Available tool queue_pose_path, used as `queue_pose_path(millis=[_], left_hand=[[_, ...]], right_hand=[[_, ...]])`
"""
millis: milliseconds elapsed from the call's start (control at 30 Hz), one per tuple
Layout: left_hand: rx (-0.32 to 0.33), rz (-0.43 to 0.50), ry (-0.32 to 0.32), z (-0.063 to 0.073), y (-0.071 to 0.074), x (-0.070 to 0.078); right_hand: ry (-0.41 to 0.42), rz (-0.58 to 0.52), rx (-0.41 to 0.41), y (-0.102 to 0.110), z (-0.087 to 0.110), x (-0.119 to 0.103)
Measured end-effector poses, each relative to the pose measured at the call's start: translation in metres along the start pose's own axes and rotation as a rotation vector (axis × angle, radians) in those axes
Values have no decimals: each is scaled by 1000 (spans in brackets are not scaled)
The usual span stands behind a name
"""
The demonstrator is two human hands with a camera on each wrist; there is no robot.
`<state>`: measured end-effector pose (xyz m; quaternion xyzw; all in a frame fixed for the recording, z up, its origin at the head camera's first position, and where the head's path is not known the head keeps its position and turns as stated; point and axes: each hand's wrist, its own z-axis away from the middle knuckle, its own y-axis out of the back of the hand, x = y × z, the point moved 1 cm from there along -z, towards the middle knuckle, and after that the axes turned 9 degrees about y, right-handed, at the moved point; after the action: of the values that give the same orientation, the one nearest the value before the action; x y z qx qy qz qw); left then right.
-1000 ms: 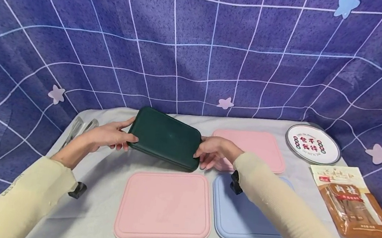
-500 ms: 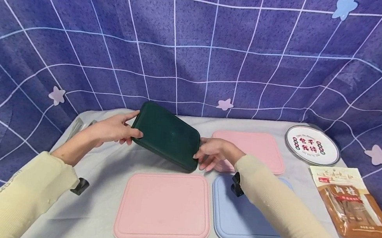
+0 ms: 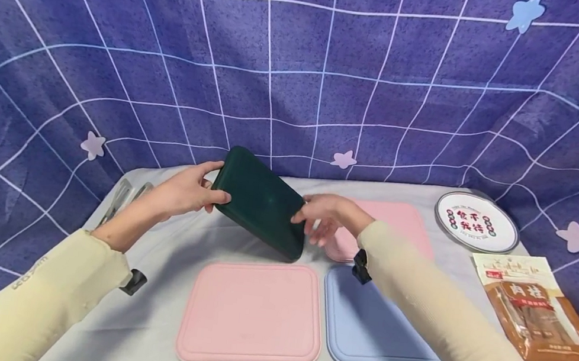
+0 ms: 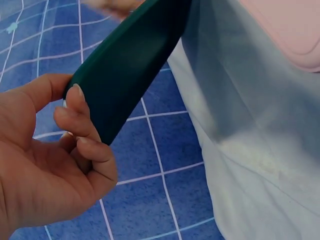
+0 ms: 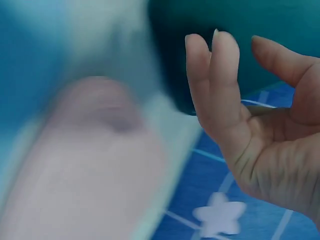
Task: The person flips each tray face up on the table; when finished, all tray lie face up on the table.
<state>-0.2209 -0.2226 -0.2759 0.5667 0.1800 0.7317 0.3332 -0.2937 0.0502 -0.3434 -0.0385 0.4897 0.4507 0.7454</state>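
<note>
A dark green rectangular tray [image 3: 262, 201] with rounded corners is tilted above the back middle of the table, its left end raised. My left hand [image 3: 191, 193] pinches that left end, with the thumb on the face towards me; the left wrist view shows other fingers curled beside the tray's edge [image 4: 125, 75]. At the tray's right end is my right hand [image 3: 325, 214], its thumb by the face and its lower fingers blurred. In the right wrist view the fingers [image 5: 225, 65] are fairly straight and lie over the tray's corner; whether they touch it is unclear.
A pink board [image 3: 252, 316] lies in front, with a blue board [image 3: 374, 327] at its right. Another pink board [image 3: 407, 229] lies behind the right arm. A round white plate [image 3: 477, 223] and a brown food packet [image 3: 537, 310] are at right; metal utensils [image 3: 121, 197] lie left.
The tray's left end has risen and shifted right with my left hand, so the tray tilts more steeply. My right hand has stayed at its right end, its fingers now blurred.
</note>
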Motion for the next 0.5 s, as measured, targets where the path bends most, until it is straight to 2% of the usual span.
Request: queue_pose_path(millis=[167,300,500], left_hand=[[58,-20,-17,3,-5,4],[104,-55,-19,5,-7,9],[167,-128,-30,9,-14,23]], right_hand=[[43,33,57,8,8,-50],[95,46,99,7,10,-88],[168,83,192,0,8,-129]])
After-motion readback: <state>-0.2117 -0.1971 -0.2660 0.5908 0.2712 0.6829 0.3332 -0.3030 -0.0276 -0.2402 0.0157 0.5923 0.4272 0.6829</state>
